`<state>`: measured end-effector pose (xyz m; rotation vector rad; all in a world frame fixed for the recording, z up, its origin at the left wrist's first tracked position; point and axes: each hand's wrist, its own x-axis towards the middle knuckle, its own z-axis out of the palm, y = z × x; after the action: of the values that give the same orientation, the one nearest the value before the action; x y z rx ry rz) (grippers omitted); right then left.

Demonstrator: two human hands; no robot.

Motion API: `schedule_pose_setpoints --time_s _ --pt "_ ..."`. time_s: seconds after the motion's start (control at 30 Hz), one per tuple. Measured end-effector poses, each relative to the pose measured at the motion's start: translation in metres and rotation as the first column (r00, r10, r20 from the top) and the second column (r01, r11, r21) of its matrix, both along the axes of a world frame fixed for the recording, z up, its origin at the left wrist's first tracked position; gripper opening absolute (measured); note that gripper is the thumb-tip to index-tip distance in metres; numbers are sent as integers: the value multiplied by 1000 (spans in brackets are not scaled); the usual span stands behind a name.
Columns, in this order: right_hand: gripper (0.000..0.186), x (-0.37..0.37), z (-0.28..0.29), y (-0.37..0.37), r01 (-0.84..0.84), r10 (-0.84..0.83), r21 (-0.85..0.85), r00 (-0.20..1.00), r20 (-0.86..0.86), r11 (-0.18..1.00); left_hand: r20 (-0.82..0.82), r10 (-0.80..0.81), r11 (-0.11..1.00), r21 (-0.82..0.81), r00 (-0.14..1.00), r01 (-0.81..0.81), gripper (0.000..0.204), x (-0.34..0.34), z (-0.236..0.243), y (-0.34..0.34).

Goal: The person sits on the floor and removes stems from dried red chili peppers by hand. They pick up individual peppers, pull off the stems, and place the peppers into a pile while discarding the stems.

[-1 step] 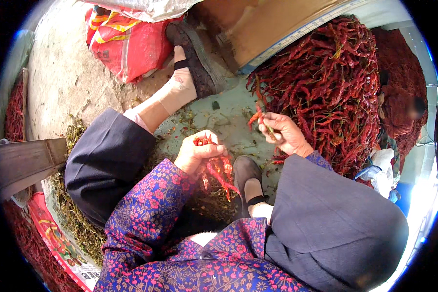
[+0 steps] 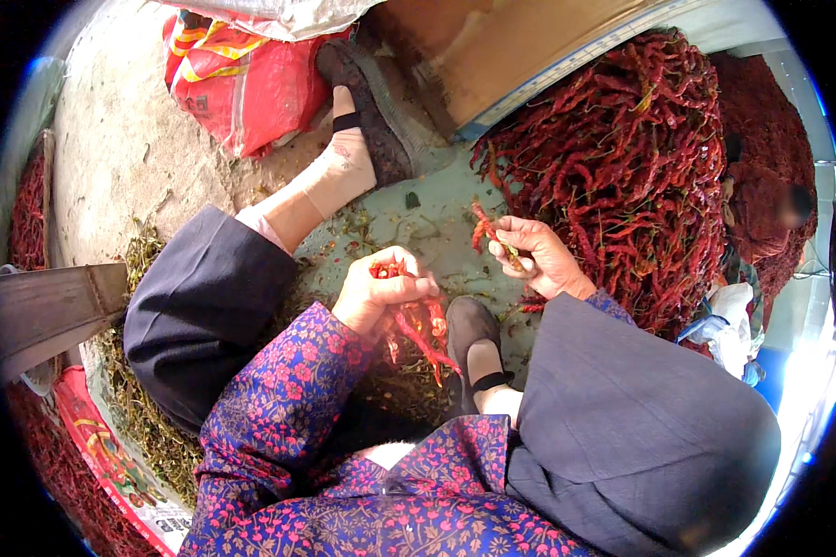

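Note:
My left hand [image 2: 372,292] is closed around a bunch of red chili peppers [image 2: 424,342], whose wrinkled pods hang out below the fingers and show above the fist. To its right, my right hand [image 2: 546,258] pinches a small red chili pepper [image 2: 484,227] between thumb and fingers. A greenish stem end shows at its fingertips. Just beyond the right hand rises a large heap of red chili peppers [image 2: 622,176], with green stems among the pods. The two hands are apart from each other.
Dry stems and leaf scraps [image 2: 153,399] lie along the left and between my feet. A red sack [image 2: 251,88] stands at the far left, near a cardboard box [image 2: 511,51]. Another person [image 2: 762,209] is by a darker red heap at far right. A wooden beam [image 2: 56,311] juts in at left.
My right hand has shifted slightly, and the chili pepper in it has moved a little left and down. My left hand stays almost where it was.

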<state>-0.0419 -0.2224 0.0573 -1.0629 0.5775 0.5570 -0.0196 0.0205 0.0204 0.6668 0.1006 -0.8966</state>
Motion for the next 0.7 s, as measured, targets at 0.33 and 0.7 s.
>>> schedule_pose_setpoints --time_s 0.33,0.7 --pt "25 14 -27 -50 180 -195 -168 978 -77 969 -4 20 1000 1 1000 -20 14 -2 0 -3" --pt "14 -13 -19 -24 -1 20 -210 996 86 978 -19 3 1000 26 1000 -2 15 1 -3 -3"
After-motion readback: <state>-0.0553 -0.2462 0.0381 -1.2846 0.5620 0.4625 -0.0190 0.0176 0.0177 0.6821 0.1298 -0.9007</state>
